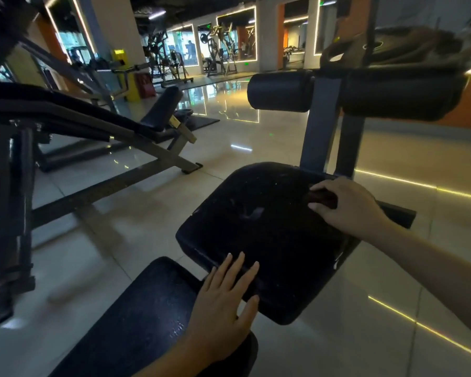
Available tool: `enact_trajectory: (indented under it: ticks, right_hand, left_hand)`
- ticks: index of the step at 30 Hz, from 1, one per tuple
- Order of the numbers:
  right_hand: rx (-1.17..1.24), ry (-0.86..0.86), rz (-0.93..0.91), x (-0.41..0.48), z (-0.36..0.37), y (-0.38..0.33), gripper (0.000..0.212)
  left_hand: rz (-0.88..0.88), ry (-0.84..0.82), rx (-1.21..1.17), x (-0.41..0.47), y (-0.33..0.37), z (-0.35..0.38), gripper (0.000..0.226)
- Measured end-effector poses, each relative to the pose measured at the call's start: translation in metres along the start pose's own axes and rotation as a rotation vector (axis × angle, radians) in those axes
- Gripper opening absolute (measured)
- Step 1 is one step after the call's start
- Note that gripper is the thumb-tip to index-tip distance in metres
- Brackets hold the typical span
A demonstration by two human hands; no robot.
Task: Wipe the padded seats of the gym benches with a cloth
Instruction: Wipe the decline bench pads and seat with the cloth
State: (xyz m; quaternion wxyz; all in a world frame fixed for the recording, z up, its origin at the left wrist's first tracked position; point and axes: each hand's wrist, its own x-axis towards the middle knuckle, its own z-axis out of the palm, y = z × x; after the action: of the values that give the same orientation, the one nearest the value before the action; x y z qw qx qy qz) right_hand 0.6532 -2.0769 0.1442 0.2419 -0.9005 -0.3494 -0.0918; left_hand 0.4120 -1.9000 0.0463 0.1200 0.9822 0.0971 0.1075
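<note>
A black padded seat (pixel 256 229) of a gym bench fills the middle of the view, with scuffs and a small tear near its centre. A longer black back pad (pixel 136 317) lies just before it at the lower left. My right hand (pixel 348 208) holds a dark brown cloth (pixel 320 198) bunched under its fingers at the seat's far right side. My left hand (pixel 226 303) lies flat with straight fingers across the gap between the two pads, touching the seat's near edge.
Two black roller pads (pixel 280 91) sit on a grey upright post (pixel 321 126) behind the seat. An inclined bench (pixel 93 118) on a metal frame stands at the left. Glossy tiled floor (pixel 242 137) spreads around, with machines and mirrors far back.
</note>
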Motion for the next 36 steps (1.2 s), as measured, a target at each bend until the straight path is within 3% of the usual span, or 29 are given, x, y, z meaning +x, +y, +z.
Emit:
enact_trajectory:
  ticks: [8,17,23,30,36]
  right_hand:
    - [0.121,0.056,0.172,-0.009,-0.004,0.003,0.036]
    - [0.086,0.127,0.24,0.005,-0.05,0.001,0.032]
    - [0.088,0.139,0.218,0.0,-0.056,-0.006,0.034]
    - [0.071,-0.02,0.208,-0.004,0.018,-0.01,0.032]
    - [-0.062,-0.046,0.177,0.032,0.051,-0.043,0.034]
  left_hand:
    - [0.07,0.04,-0.001,0.004,-0.015,0.015,0.065]
    - [0.162,0.035,0.072,0.02,-0.027,0.025,0.122]
    - [0.19,0.024,-0.007,0.017,-0.027,0.014,0.104]
    - [0.159,-0.044,-0.102,0.005,-0.019,0.014,0.092]
    - [0.127,-0.128,-0.142,0.012,-0.016,0.001,0.077]
